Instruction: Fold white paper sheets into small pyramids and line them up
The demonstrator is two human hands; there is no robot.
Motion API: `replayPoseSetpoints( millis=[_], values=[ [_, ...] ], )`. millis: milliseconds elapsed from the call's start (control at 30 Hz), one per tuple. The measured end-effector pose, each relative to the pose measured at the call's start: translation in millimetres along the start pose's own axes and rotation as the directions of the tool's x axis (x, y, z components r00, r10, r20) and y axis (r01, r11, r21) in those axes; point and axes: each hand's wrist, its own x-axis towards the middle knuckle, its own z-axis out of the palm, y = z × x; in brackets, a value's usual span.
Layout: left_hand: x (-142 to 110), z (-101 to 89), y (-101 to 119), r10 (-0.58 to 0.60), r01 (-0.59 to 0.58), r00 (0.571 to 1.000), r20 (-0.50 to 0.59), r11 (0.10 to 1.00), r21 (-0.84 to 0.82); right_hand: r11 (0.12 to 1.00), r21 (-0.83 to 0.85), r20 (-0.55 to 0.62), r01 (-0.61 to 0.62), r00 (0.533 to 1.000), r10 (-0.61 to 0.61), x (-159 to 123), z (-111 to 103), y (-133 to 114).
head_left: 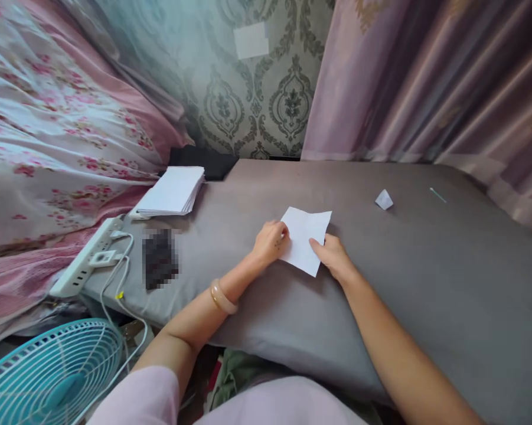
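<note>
Between my two hands is a white sheet of paper (302, 236) with a faint crease down from its top edge, tilted a little above the grey-covered table (257, 189). My left hand (271, 241) is closed on its left edge, fingers curled. On the right edge, my right hand (334, 257) pinches the sheet, thumb on top and fingers behind it. A bangle (222, 297) circles my left wrist. To the right lies a small folded white paper piece (384, 199).
A stack of white paper (172, 192) lies at the back left, near a black flat item (212, 162). Closer in are a blurred dark object (160, 258) and a power strip (88, 257) with cables. A turquoise fan (66, 378) stands lower left. A thin stick (437, 195) lies far right.
</note>
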Motion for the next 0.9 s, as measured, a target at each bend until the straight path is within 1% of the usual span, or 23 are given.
replayPoseSetpoints(
  millis=[67,133,167,233,300,367,400,467,533,567,600,667,700,767,833,900],
  values=[
    [3,-3.0,-12,0.041,-0.044,0.997,-0.061,0.998,-0.053,0.998,0.046,0.052,-0.04,0.998,0.037,-1,-4,-3],
    [3,-5.3,-22,0.089,-0.095,0.994,-0.057,0.988,-0.119,0.993,0.086,0.095,-0.077,0.993,0.069,-2,-7,-5],
    [2,-5.7,-27,0.116,-0.12,0.993,-0.033,0.983,-0.14,0.99,0.101,0.109,-0.096,0.99,0.085,-3,-8,-6],
    [-2,-4.6,-34,0.202,-0.194,0.978,0.047,0.971,-0.141,0.984,0.126,0.123,-0.127,0.986,0.112,-2,-10,-5],
    [-6,-1.6,-38,0.292,-0.278,0.946,0.14,0.954,-0.109,0.977,0.151,0.129,-0.15,0.983,0.131,0,-11,-3],
    [-9,0.9,-38,0.342,-0.331,0.919,0.196,0.94,-0.087,0.97,0.175,0.135,-0.17,0.98,0.147,2,-12,-1],
    [-10,1.1,-36,0.351,-0.338,0.915,0.201,0.936,-0.097,0.967,0.184,0.138,-0.176,0.979,0.152,2,-13,-1],
    [-11,-2.4,-31,0.346,-0.318,0.922,0.173,0.933,-0.169,0.956,0.223,0.146,-0.189,0.977,0.159,1,-14,-4],
    [-12,-11.3,-26,0.32,-0.266,0.936,0.149,0.917,-0.298,0.929,0.304,0.148,-0.212,0.974,0.174,-1,-16,-10],
    [-13,-17.1,-24,0.295,-0.222,0.942,0.161,0.906,-0.361,0.907,0.354,0.148,-0.228,0.971,0.186,-2,-18,-13],
    [-13,-23.3,-24,0.303,-0.205,0.934,0.19,0.889,-0.409,0.88,0.404,0.149,-0.248,0.968,0.204,-3,-20,-17],
    [-15,-34.6,-26,0.356,-0.22,0.906,0.23,0.859,-0.463,0.827,0.48,0.161,-0.293,0.956,0.246,-4,-25,-24],
    [-15,-39.0,-29,0.37,-0.232,0.898,0.237,0.858,-0.458,0.803,0.506,0.174,-0.314,0.949,0.262,-4,-29,-27],
    [-15,-44.1,-35,0.381,-0.27,0.898,0.22,0.873,-0.406,0.768,0.532,0.207,-0.355,0.935,0.289,-4,-35,-31],
    [-13,-44.5,-40,0.395,-0.32,0.9,0.187,0.887,-0.333,0.761,0.522,0.23,-0.386,0.922,0.311,-4,-41,-34],
    [-11,-41.6,-43,0.423,-0.375,0.892,0.158,0.889,-0.263,0.764,0.489,0.258,-0.421,0.906,0.335,-4,-44,-36]
  ],
)
